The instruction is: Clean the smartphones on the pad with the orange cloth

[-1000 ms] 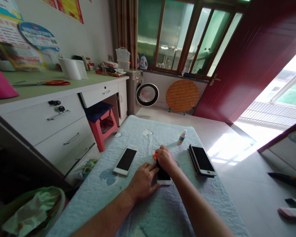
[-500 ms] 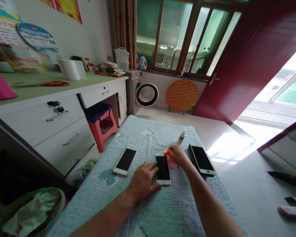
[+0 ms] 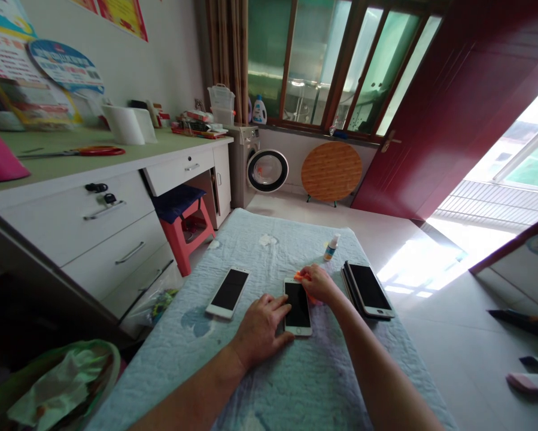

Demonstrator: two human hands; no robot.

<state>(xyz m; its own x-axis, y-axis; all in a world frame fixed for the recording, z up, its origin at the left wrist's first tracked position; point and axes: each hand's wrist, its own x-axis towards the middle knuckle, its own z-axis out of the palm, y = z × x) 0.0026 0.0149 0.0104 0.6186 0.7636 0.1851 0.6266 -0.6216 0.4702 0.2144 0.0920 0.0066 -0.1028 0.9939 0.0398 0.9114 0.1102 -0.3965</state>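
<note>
A white phone (image 3: pixel 298 306) with a dark screen lies in the middle of the light blue quilted cloth (image 3: pixel 269 383). My left hand (image 3: pixel 260 328) rests on the phone's left edge, fingers spread flat, pinning it down. My right hand (image 3: pixel 319 282) sits at the phone's top right corner, fingers closed on a small orange cloth (image 3: pixel 299 275). A second white phone (image 3: pixel 228 291) lies to the left. A stack of phones (image 3: pixel 367 290) lies to the right. A small white bottle (image 3: pixel 331 248) stands behind them.
A white desk with drawers (image 3: pixel 93 209) runs along the left, with a red stool (image 3: pixel 185 224) beneath it. A green bag (image 3: pixel 57 383) sits at lower left. A washing machine (image 3: pixel 257 167) and a round wooden tabletop (image 3: pixel 331 172) stand at the back wall.
My right hand with the orange cloth has moved off the phone's screen to the phone's upper right corner. My left hand has stayed on the phone's left edge.
</note>
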